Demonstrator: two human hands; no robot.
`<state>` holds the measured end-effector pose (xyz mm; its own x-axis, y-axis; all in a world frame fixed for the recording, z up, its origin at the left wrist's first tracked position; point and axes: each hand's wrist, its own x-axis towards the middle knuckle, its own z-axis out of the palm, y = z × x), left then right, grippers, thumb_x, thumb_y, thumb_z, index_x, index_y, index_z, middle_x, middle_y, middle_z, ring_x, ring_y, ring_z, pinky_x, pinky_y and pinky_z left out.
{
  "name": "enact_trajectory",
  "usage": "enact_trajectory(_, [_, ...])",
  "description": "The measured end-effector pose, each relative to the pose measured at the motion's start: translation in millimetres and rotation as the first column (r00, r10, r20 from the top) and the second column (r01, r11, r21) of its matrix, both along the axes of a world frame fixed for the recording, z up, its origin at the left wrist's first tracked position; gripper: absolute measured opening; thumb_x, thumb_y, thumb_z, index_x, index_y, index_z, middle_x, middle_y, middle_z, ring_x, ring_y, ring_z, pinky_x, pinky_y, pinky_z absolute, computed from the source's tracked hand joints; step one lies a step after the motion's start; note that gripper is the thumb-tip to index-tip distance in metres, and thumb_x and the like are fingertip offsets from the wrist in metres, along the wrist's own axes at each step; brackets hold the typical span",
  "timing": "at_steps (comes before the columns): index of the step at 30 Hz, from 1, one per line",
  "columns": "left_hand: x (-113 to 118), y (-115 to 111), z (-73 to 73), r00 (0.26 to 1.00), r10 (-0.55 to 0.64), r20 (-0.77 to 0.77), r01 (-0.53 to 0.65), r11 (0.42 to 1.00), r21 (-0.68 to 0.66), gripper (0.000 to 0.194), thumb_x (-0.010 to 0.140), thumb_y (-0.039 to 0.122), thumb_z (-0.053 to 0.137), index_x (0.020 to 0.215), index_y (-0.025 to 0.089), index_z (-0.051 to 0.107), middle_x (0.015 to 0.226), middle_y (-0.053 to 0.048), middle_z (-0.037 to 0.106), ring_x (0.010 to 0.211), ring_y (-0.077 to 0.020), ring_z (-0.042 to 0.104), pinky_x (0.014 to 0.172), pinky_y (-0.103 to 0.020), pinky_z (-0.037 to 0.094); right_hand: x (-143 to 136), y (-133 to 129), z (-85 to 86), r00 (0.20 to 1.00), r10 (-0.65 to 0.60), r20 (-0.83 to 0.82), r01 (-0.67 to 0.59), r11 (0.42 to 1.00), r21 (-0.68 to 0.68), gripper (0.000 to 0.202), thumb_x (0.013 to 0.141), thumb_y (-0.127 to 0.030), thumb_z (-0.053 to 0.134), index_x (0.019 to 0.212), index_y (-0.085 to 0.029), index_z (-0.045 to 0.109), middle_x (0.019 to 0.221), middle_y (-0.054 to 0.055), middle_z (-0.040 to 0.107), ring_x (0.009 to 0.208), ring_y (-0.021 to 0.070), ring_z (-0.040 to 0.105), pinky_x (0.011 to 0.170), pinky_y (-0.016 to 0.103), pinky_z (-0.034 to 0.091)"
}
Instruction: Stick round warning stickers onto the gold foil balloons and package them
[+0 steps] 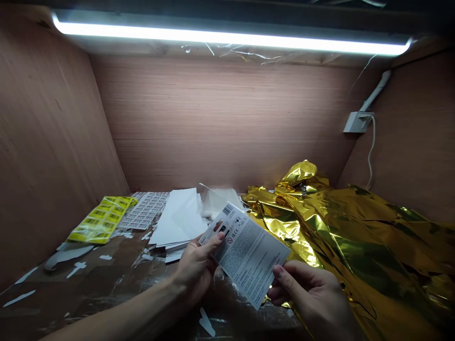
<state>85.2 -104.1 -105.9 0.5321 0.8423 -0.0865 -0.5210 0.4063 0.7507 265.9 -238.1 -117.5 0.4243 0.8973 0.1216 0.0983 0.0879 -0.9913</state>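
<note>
A white printed card (249, 255) with a barcode and small text is held tilted above the table. My left hand (199, 265) grips its left edge, thumb on the printed face and fingers behind. At the card's lower right corner, my right hand (309, 289) pinches the edge between thumb and fingers. Behind the card lie clear plastic sleeves (216, 200). White paper sheets (179, 215) are stacked left of the sleeves. Crumpled gold foil (348, 237) spreads to the right of the card.
Yellow label sheets (103, 219) and white label sheets (146, 210) lie at the back left. White scraps (76, 269) are scattered over the brown table (103, 293). Wooden walls enclose three sides; a lamp (231, 39) hangs overhead, and a socket box (356, 122) is at right.
</note>
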Motion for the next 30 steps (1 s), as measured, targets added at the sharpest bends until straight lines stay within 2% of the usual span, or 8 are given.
enact_trajectory(3, [7.2, -15.2, -4.5, 0.999, -0.043, -0.008, 0.043, 0.998, -0.040, 0.030, 0.083, 0.019, 0.086, 0.108, 0.007, 0.076, 0.107, -0.018, 0.079, 0.094, -0.0254, 0.077, 0.086, -0.033, 0.063, -7.9, 8.2, 9.4, 0.993, -0.034, 0.114, 0.028, 0.998, 0.051, 0.044, 0.083, -0.060, 0.077, 0.071, -0.018, 0.075, 0.063, 0.008, 0.074, 0.059, 0.0229, 0.074, 0.054, 0.026, 0.060])
enact_trajectory(5, [9.9, -22.3, -6.4, 0.996, -0.090, 0.006, 0.091, 0.995, -0.038, 0.035, 0.082, 0.023, 0.087, 0.110, 0.006, 0.075, 0.110, -0.019, 0.078, 0.098, -0.0290, 0.076, 0.090, -0.038, 0.063, -12.5, 17.5, 16.9, 0.977, -0.003, 0.211, -0.015, 0.997, 0.080, 0.043, 0.087, -0.059, 0.073, 0.072, -0.018, 0.075, 0.063, 0.008, 0.075, 0.060, 0.0235, 0.075, 0.054, 0.026, 0.059])
enact_trajectory(8, [5.0, -17.3, -4.1, 0.996, -0.079, 0.036, 0.079, 0.997, 0.008, 0.034, 0.084, 0.024, 0.085, 0.111, 0.006, 0.075, 0.114, -0.019, 0.077, 0.104, -0.0294, 0.075, 0.098, -0.040, 0.060, -13.7, 31.0, 24.9, 0.958, 0.045, 0.283, -0.076, 0.992, 0.100, 0.043, 0.092, -0.056, 0.068, 0.075, -0.018, 0.074, 0.063, 0.008, 0.075, 0.061, 0.0238, 0.076, 0.057, 0.027, 0.061])
enact_trajectory(14, [-7.7, 10.4, 4.0, 0.998, 0.057, 0.005, -0.057, 0.998, -0.034, 0.014, 0.091, 0.012, 0.076, 0.102, 0.004, 0.078, 0.109, -0.017, 0.079, 0.098, -0.0192, 0.076, 0.091, -0.023, 0.060, -1.6, 37.1, 15.4, 0.926, 0.051, 0.374, -0.071, 0.997, 0.041, 0.047, 0.097, -0.056, 0.061, 0.069, -0.019, 0.067, 0.064, 0.006, 0.072, 0.057, 0.0219, 0.074, 0.053, 0.027, 0.058])
enact_trajectory(19, [6.3, -3.4, -6.2, 1.000, 0.022, 0.011, -0.021, 0.990, -0.142, 0.016, 0.092, 0.015, 0.074, 0.101, 0.001, 0.078, 0.110, -0.021, 0.078, 0.102, -0.0264, 0.076, 0.098, -0.035, 0.061, -2.1, 41.0, 13.9, 0.873, 0.021, 0.487, -0.051, 0.998, 0.048, 0.050, 0.099, -0.056, 0.054, 0.064, -0.021, 0.059, 0.059, 0.003, 0.068, 0.051, 0.0201, 0.072, 0.046, 0.024, 0.052])
enact_trajectory(23, [10.5, -8.6, -6.1, 0.999, 0.031, 0.022, -0.028, 0.991, -0.133, 0.020, 0.095, 0.014, 0.070, 0.108, 0.000, 0.077, 0.113, -0.022, 0.077, 0.103, -0.0265, 0.075, 0.098, -0.035, 0.061, -3.3, 46.7, 16.4, 0.894, 0.031, 0.447, -0.067, 0.996, 0.066, 0.050, 0.099, -0.055, 0.056, 0.063, -0.020, 0.059, 0.058, 0.002, 0.065, 0.052, 0.0200, 0.072, 0.048, 0.025, 0.052])
enact_trajectory(28, [2.4, -0.5, -4.1, 0.998, 0.059, -0.011, -0.060, 0.990, -0.130, 0.013, 0.095, 0.008, 0.069, 0.101, 0.002, 0.079, 0.111, -0.019, 0.078, 0.096, -0.0190, 0.075, 0.088, -0.023, 0.061, 1.9, 42.3, 4.9, 0.951, 0.082, 0.299, -0.098, 0.994, 0.040, 0.050, 0.097, -0.058, 0.060, 0.069, -0.018, 0.067, 0.065, 0.005, 0.069, 0.055, 0.0190, 0.070, 0.051, 0.026, 0.054])
enact_trajectory(30, [1.2, 0.3, -6.9, 0.999, 0.045, -0.021, -0.047, 0.992, -0.115, 0.013, 0.094, 0.011, 0.072, 0.101, 0.003, 0.079, 0.112, -0.018, 0.078, 0.098, -0.0197, 0.075, 0.086, -0.023, 0.061, 2.5, 40.2, 0.6, 0.963, 0.076, 0.258, -0.087, 0.996, 0.031, 0.051, 0.096, -0.060, 0.061, 0.069, -0.017, 0.069, 0.064, 0.006, 0.069, 0.053, 0.0182, 0.067, 0.050, 0.026, 0.052])
